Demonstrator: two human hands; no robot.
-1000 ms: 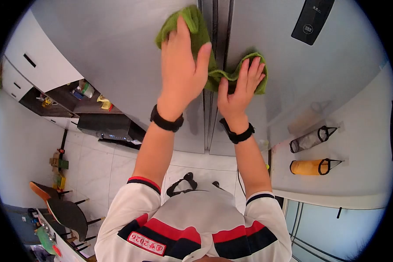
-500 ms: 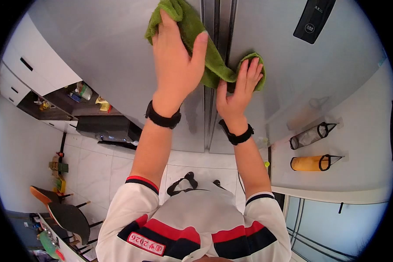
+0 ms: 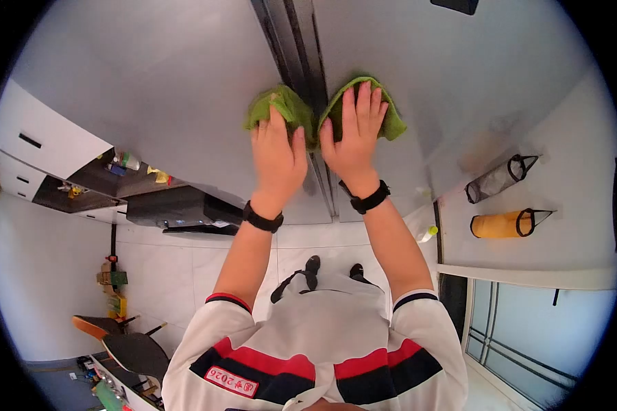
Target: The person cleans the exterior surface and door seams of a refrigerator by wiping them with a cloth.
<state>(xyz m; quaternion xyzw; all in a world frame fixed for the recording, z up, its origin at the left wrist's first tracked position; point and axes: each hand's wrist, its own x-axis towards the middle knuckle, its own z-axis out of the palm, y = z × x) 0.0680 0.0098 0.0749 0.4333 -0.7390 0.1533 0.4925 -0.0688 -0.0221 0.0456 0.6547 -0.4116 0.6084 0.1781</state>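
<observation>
Green cloth (image 3: 393,125) lies beneath the left hand (image 3: 277,161) and right hand (image 3: 354,145), both flattened out against grey doors (image 3: 418,61)

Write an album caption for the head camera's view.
Left hand and right hand press green cloth to the grey doors, one on each side of the dark gap.
</observation>
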